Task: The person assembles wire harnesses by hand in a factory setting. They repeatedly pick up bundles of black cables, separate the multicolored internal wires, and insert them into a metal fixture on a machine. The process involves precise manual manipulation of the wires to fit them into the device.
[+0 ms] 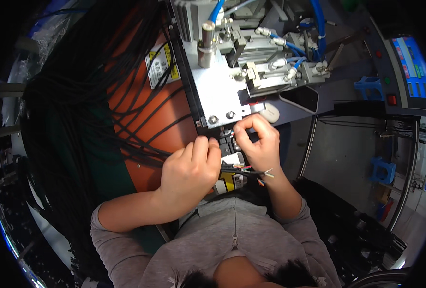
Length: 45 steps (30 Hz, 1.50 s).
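My left hand [190, 165] is closed, its fingertips curled down beside a small black fixture [226, 145] at the machine's near edge. What its fingers hold is hidden. On the fixture's other side, my right hand [262, 146] makes a pinch with thumb and forefinger. Whatever lies between those fingertips is too small to name. Below the fixture, black cables [229, 168] come out from under my left hand. Their stripped ends [268, 173] fan into thin coloured wires, close to my right wrist.
A metal machine [217, 91] with cylinders and blue air hoses [320, 29] stands ahead. Many black cables [73, 91] drape over an orange surface [141, 120] at left. A phone-like slab [301, 99] and a white rounded object [270, 113] lie right of the machine. A lit screen [414, 67] is far right.
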Tool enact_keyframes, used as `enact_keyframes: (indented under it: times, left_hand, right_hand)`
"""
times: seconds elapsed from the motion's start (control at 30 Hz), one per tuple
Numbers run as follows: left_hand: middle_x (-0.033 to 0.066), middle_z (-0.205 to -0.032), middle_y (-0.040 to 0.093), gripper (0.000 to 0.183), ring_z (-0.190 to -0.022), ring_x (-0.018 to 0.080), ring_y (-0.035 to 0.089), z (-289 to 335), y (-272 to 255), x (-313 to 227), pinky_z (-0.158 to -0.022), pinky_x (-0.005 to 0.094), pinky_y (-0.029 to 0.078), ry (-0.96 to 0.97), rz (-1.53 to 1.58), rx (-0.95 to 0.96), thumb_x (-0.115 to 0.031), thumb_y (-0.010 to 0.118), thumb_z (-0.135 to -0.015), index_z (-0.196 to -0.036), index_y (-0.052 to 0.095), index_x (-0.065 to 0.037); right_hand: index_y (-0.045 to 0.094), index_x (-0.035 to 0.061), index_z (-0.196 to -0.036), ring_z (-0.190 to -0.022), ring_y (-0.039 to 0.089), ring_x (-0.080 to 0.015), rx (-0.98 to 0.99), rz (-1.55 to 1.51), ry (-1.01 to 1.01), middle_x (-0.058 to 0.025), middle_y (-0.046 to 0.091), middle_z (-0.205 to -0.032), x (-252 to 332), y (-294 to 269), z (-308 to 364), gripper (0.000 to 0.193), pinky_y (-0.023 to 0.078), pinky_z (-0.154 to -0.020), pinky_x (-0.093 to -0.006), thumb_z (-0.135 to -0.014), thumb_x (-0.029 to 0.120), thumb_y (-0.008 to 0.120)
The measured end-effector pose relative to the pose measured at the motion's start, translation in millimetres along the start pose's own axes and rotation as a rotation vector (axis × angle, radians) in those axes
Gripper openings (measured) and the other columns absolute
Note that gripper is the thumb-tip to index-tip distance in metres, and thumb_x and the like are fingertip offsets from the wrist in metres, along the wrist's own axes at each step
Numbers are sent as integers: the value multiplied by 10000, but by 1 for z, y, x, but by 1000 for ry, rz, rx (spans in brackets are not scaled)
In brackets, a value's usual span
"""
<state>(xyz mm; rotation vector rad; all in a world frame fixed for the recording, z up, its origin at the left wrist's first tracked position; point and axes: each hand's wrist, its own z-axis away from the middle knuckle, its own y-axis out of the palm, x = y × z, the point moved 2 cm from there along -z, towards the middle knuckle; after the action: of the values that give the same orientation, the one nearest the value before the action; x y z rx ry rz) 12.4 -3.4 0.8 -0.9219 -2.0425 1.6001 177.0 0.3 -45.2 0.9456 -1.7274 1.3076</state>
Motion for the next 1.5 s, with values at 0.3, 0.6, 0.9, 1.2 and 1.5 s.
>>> enact_keyframes:
  times: [0.3,0.6,0.9,1.2,1.5]
  left_hand:
    - [41,-701,479,113,-600,150,576,-2,5,10,-520,274,455,-46,40,37,-163,650,-793,-793,591,-66]
    - [69,-900,621,316,-713,155,598,-10,-18,13,-583,271,472,299,397,-451,-79,652,-758,-1063,650,4]
    - [59,-697,572,225,-567,189,577,-7,-6,14,-463,299,429,146,448,-305,-56,682,-732,-944,642,8]
    - [19,-684,474,160,-553,128,514,-12,-4,14,-424,259,370,164,393,-425,-79,687,-764,-891,612,-19]
    - [66,-695,512,170,-546,179,538,-10,-7,9,-451,286,412,136,334,-288,-24,684,-735,-887,624,23]
  right_hand:
    - [688,5,-915,-789,642,-249,358,-279,-517,-106,668,-834,12,-17,-4,218,501,-730,-342,-702,30,728]
    - [672,-1,-904,-812,622,-225,138,-378,-385,-107,669,-888,10,-27,7,182,486,-723,-308,-731,-48,699]
    - [628,-28,-918,-760,629,-216,-146,-314,-332,-136,651,-855,28,-6,10,259,508,-706,-308,-697,-70,756]
    - [679,-16,-833,-758,626,-184,21,-314,-218,-106,670,-820,31,-12,4,106,478,-685,-280,-754,25,735]
    - [653,10,-783,-688,592,-187,-130,-1,-384,-92,639,-775,41,-12,3,137,450,-627,-286,-694,-29,750]
